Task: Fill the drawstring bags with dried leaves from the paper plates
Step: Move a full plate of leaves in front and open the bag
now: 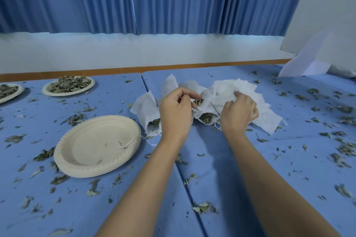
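A heap of white drawstring bags (248, 100) lies mid-table on the blue cloth. Some bags hold dried leaves, such as one at the left (148, 115). My left hand (175, 113) pinches dried leaves (198, 101) at the mouth of a bag (207, 106) in the heap's middle. My right hand (238, 113) grips the white bag fabric beside it. A paper plate (96, 146), nearly bare, sits near left. Two plates of dried leaves stand at the far left: one (68, 85) whole, another (9, 92) cut by the frame.
Dried leaf bits (342, 148) are scattered all over the blue table cloth (231, 169). A seam runs between two table halves. White folded paper (306, 65) lies at the far right corner. Blue curtains and a white wall stand behind the table.
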`<state>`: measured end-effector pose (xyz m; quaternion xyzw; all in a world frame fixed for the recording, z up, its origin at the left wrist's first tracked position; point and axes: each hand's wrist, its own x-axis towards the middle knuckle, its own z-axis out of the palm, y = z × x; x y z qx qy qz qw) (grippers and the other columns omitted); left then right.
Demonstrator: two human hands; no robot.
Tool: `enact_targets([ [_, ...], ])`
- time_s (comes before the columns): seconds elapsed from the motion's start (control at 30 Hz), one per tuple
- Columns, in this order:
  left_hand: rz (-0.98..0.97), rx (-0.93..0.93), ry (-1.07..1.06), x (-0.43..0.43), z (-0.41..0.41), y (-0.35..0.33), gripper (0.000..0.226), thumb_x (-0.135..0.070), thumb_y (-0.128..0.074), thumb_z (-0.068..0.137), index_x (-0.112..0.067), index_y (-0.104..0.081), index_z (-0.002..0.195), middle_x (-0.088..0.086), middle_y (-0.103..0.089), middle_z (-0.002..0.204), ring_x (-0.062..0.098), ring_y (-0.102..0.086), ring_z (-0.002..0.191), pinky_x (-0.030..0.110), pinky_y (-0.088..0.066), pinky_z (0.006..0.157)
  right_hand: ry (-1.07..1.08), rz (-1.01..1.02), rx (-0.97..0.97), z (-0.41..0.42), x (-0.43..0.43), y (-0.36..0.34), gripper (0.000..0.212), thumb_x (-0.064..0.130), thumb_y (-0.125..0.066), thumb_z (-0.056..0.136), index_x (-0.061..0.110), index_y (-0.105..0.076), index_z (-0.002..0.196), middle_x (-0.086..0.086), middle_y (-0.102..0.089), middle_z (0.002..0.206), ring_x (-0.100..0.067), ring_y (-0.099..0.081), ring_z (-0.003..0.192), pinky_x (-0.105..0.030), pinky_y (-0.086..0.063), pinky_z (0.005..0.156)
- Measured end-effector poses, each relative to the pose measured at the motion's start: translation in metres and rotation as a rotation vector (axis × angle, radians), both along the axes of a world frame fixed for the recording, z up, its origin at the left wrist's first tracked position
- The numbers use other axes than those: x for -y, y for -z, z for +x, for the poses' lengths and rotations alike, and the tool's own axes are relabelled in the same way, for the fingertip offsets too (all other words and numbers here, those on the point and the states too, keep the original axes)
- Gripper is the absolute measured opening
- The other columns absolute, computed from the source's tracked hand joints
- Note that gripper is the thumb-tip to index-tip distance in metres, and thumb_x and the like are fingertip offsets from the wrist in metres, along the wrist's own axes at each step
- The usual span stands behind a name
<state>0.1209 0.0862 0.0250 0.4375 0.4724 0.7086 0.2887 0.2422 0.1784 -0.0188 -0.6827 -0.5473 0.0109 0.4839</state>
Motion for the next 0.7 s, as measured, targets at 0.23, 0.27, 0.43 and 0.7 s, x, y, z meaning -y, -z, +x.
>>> enact_targets([
  [0.23,0.044,0.001,-0.132,0.013,-0.032,-0.011,0.039,0.007,-0.038,0.086,-0.022,-0.063,0.078,-0.011,-0.065,0.075,0.009,-0.057,0.063,0.024,-0.047,0.06,-0.419,0.467,-0.752,-0.059,0.042,-0.067,0.021,0.004,-0.05,0.094,0.015,-0.066,0.101,0.008,-0.065,0.101,-0.003,-0.059,0.089,-0.015,-0.047,0.078],
  [0.27,0.06,-0.001,-0.153,0.017,-0.04,-0.013,0.039,0.007,-0.038,0.087,-0.023,-0.063,0.083,-0.009,-0.065,0.082,0.009,-0.058,0.064,0.024,-0.047,0.06,-0.544,0.476,-0.79,-0.071,0.052,-0.076,0.025,0.001,-0.05,0.092,0.02,-0.065,0.098,0.011,-0.066,0.099,-0.003,-0.06,0.089,-0.014,-0.047,0.076],
  [0.43,0.135,0.002,-0.238,0.045,-0.085,-0.016,0.022,-0.013,-0.05,0.096,-0.033,-0.057,0.102,-0.004,-0.062,0.086,0.009,-0.061,0.064,0.02,-0.048,0.057,-1.014,0.197,-0.557,-0.124,0.093,-0.083,0.048,-0.008,-0.05,0.086,0.022,-0.052,0.123,-0.003,-0.066,0.094,-0.008,-0.062,0.085,-0.017,-0.048,0.079],
  [0.7,-0.194,-0.136,-0.292,0.083,-0.16,0.01,0.028,-0.029,-0.057,0.092,-0.028,-0.062,0.12,-0.009,-0.064,0.08,-0.001,-0.058,0.06,0.026,-0.051,0.061,-1.159,-0.139,-0.309,-0.179,0.118,-0.051,0.056,0.005,-0.066,0.086,0.014,-0.047,0.138,-0.003,-0.074,0.091,-0.007,-0.067,0.093,-0.018,-0.05,0.089],
])
